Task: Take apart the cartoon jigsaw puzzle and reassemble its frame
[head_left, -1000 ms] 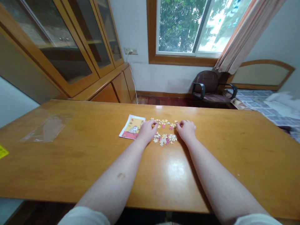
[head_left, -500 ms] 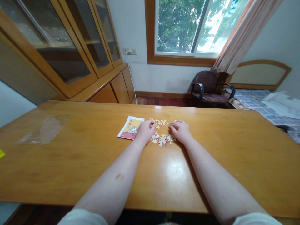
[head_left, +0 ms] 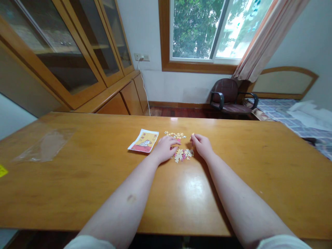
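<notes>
On the table, a row of small yellow jigsaw pieces [head_left: 178, 135] lies beyond my hands. A mixed pile of pale, yellow and pink jigsaw pieces [head_left: 183, 155] lies nearer to me. My left hand [head_left: 165, 149] reaches between the two groups with its fingers stretched out and apart, covering part of a pink piece [head_left: 178, 140]. Right of the pieces, my right hand [head_left: 202, 144] is closed in a pinch, with a yellow jigsaw piece [head_left: 192, 135] at its fingertips. Left of my left hand lies a picture sheet [head_left: 144, 141] with a white cartoon animal on yellow and pink.
A clear plastic bag [head_left: 48, 145] lies on the left of the wooden table [head_left: 103, 186], and a yellow object [head_left: 3, 171] is at its left edge. Past the table stand a glass-door cabinet [head_left: 103, 81], an office chair [head_left: 228, 97] and a bed [head_left: 280, 109].
My left hand has moved slightly right and its fingers have spread, uncovering more of the picture sheet. My right hand has turned into a pinch by the yellow piece. The view has shifted slightly.
</notes>
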The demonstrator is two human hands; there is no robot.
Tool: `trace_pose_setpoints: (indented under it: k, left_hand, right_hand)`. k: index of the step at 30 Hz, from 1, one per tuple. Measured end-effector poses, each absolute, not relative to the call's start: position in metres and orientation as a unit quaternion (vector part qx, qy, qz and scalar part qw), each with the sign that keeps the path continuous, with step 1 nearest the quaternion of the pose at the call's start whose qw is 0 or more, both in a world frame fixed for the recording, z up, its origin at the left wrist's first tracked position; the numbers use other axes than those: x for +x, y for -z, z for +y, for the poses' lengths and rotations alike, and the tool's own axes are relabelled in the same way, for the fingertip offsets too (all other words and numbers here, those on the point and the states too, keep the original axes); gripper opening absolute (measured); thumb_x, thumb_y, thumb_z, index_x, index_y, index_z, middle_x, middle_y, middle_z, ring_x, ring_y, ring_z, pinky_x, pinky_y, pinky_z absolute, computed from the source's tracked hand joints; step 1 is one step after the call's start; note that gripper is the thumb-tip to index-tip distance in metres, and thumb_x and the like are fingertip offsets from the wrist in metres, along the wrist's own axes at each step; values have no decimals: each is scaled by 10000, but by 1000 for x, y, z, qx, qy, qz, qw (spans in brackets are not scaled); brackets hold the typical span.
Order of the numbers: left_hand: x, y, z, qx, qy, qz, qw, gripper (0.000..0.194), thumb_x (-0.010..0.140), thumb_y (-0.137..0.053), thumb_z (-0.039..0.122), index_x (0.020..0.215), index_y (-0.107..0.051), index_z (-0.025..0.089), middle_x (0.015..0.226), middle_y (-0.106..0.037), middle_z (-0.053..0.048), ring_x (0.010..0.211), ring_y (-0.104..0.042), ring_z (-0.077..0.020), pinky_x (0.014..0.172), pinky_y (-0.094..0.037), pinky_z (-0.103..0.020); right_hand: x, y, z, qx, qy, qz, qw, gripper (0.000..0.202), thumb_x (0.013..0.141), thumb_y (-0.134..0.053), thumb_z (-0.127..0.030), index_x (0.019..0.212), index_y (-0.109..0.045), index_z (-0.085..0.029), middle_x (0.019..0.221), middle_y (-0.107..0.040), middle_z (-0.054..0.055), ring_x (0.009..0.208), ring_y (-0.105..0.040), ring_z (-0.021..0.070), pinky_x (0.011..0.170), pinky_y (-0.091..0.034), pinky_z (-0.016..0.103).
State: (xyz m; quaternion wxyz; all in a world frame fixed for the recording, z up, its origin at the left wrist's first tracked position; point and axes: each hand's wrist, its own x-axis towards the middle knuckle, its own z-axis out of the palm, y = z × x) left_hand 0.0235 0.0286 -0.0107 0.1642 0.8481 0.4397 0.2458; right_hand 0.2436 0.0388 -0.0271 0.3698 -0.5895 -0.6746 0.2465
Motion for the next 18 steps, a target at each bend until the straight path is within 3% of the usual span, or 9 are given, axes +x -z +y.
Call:
trace_pose_setpoints:
  k: [4,9,13,18]
  left_hand:
    - [27,8,22,894,-191,369,166,232,875,-544,317,1002,-736,294,1144,-652,-29,1155,-495,-226,1059,-333,-426]
    - [28,7,24,886,-176,404,145,239,882,-521,299,969,-742,276,1118,-670,-28,1126,-515,-226,1045,-344,-418]
    - [25,11,29,818,-197,535,74,254,866,-502,250,997,-720,247,1120,-665,-55,1121,-514,-240,1045,-338,-418]
    - [23,11,31,692,-148,705,41,329,875,-472,336,1118,-634,185,1236,-595,-148,1197,-472,-317,1027,-325,-501]
  right_hand:
    - [242,23,34,-562,-292,-703,324,470,910,-392,-479,576,-565,-197,501,-596,-2,542,-568,150,609,-394,255]
    - [243,20,34,-627,-250,-672,305,460,919,-370,-473,635,-609,-199,565,-646,13,591,-600,162,606,-388,253]
    - [244,24,38,-634,-210,-675,314,410,922,-377,-436,724,-647,-198,690,-690,31,678,-617,169,635,-400,251]
    - [245,28,43,-640,-133,-698,292,194,835,-536,-285,863,-711,-205,852,-722,49,816,-615,192,751,-421,281]
